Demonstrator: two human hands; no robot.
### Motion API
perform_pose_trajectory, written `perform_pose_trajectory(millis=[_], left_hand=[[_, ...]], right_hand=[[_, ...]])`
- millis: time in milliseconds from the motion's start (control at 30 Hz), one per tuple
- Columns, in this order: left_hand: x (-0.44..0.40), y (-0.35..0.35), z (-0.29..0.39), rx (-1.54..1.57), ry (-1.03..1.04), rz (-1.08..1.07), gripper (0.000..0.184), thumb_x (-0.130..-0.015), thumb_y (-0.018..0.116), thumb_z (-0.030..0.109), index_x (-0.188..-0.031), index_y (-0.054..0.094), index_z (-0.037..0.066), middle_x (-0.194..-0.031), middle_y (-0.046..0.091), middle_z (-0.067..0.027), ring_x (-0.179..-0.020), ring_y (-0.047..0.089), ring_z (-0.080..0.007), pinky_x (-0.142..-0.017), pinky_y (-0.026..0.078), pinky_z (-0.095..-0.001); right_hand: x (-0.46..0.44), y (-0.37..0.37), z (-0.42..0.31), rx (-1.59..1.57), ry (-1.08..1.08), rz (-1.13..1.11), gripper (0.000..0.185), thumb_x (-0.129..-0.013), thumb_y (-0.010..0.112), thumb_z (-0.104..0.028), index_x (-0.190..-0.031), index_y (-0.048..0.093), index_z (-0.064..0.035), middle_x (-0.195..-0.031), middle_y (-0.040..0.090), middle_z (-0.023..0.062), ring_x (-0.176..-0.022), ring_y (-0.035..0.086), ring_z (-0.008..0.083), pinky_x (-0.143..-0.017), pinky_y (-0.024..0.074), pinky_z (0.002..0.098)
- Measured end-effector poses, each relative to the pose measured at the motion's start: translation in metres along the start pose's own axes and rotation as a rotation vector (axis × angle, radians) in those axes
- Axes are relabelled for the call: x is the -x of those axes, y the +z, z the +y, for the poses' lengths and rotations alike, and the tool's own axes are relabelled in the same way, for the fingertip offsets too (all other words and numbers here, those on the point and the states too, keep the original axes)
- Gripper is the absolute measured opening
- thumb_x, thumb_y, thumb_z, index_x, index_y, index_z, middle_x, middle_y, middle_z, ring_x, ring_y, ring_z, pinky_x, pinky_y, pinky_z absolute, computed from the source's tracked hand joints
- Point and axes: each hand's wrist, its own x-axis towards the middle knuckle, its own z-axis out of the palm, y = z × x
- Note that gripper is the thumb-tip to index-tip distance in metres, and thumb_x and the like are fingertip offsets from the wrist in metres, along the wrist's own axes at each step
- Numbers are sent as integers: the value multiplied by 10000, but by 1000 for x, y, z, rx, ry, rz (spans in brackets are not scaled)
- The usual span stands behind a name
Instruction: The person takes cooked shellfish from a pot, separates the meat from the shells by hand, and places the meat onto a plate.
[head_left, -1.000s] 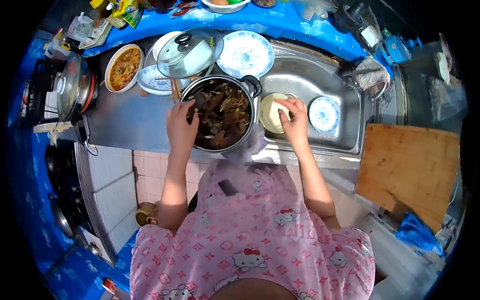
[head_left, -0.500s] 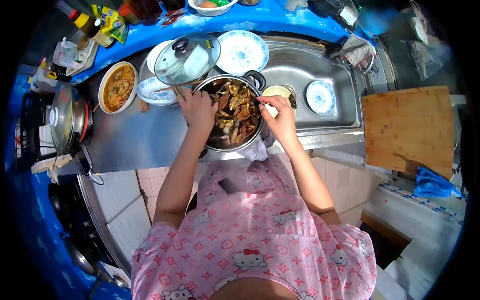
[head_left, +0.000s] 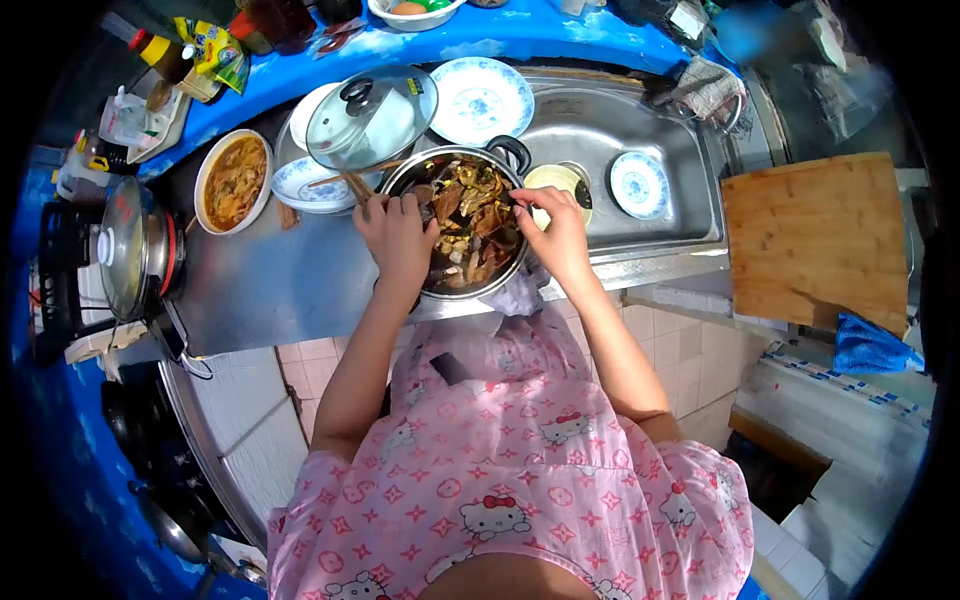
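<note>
A steel pot (head_left: 512, 272) holds dark meat pieces with yellow bits (head_left: 470, 225). My left hand (head_left: 398, 240) is at its left rim, fingers bent and close together; what they grip is hidden. At the right rim, my right hand (head_left: 555, 235) has thumb and forefinger pinched, and anything between them is too small to name. Wooden chopsticks (head_left: 354, 184) lie just beyond my left fingers. A glass lid (head_left: 372, 118) rests behind the pot, over small plates (head_left: 318, 187). A crumpled cloth (head_left: 518, 294) touches the pot's near side.
The steel sink (head_left: 600, 130) holds a pale bowl (head_left: 556, 180) and a patterned plate (head_left: 640, 186). Another plate (head_left: 483, 100) lies behind the pot. To the left are a bowl of stew (head_left: 234, 182) and a lidded pan (head_left: 130, 250); a cutting board (head_left: 815, 240) stands right.
My right hand has moved left from over the sink to the pot's right rim. My left fingers have drawn together at the left rim. The pot's contents look brighter and differently arranged.
</note>
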Motion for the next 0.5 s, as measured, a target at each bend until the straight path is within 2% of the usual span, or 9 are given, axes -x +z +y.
perform_pose_trajectory(millis=[133,300,433,500], left_hand=[[14,2,-4,60,57,28,286,-682,710,252,-911,600,121,-963,600,-20,-1095,452,-245,-988,192,-557],[28,-7,-6,155,93,62,166,-702,674,189,-850,615,143,-945,564,16,-1105,444,-236,-990,169,-574],[31,-9,-10,224,90,43,105,-714,656,162,-814,626,146,-947,565,30,-1108,441,-222,-1000,151,-565],[29,-9,-17,237,49,66,111,-720,654,158,-830,636,154,-952,567,36,-1107,441,-213,-1003,147,-557]], right_hand=[[-9,21,-7,89,-127,-98,206,-729,653,-132,-931,672,-100,-880,617,75,-925,524,264,-853,360,378],[-16,53,-21,174,-281,-261,270,-694,690,-156,-960,665,-118,-871,600,65,-920,526,255,-844,347,373],[-11,74,-26,173,-280,-343,157,-685,679,-158,-835,651,-119,-826,579,52,-875,522,236,-799,361,357],[-9,76,-26,175,-295,-300,140,-681,681,-159,-809,644,-115,-819,576,49,-861,522,236,-785,365,355]])
